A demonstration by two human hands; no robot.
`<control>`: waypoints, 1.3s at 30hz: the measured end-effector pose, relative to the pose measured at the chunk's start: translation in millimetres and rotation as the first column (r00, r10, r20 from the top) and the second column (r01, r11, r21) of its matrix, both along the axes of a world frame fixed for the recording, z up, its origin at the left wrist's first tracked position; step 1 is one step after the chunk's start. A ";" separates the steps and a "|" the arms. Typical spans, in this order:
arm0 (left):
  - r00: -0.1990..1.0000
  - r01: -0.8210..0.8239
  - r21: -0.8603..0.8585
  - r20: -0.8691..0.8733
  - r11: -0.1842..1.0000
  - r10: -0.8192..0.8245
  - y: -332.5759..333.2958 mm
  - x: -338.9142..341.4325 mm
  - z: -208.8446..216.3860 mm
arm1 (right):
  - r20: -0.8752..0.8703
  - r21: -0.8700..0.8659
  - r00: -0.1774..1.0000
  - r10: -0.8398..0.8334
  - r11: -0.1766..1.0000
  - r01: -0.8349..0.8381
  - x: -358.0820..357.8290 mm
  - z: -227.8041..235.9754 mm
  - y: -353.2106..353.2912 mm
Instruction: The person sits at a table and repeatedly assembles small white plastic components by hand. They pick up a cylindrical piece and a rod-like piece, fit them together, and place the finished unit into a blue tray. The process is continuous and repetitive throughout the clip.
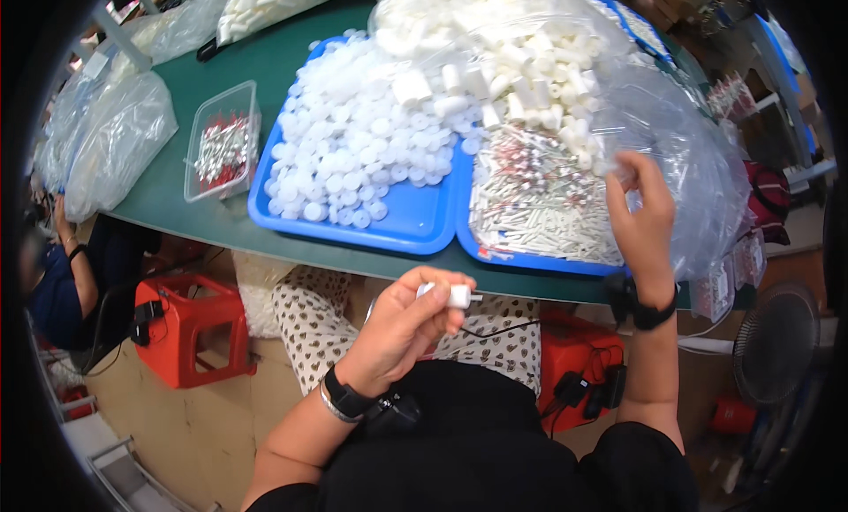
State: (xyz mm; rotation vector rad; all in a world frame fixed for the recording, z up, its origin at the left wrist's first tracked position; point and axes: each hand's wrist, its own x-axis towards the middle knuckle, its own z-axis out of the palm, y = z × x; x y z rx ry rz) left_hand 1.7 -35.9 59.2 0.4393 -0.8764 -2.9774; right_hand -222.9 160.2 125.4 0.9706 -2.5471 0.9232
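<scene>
My left hand point(406, 322) is raised above my lap, fingers closed on a small white plastic cylinder point(457, 295) with a thin pin sticking out of its right end. My right hand point(643, 213) reaches up over the right blue tray point(530, 260); its fingertips pinch at something small and white next to the clear plastic bag point(680, 150), and what it holds I cannot make out. That tray holds thin white sticks with red tips point(539, 203) and white tubes point(530, 79). The left blue tray point(415, 225) is heaped with round white caps point(353, 150).
A clear box point(223, 145) of small red and metal parts stands on the green table point(194, 88), left of the trays. Full clear bags point(119, 141) lie at the far left. Red stools point(190, 326) and a fan point(777, 340) stand below. Another person's arm point(75, 273) shows at left.
</scene>
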 end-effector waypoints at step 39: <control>0.990 0.099 -0.170 -0.083 0.980 -0.114 20.7 4.4 -19.8 | 0.347 -0.224 0.705 0.618 0.785 -0.578 135.0 -78.2 -39.3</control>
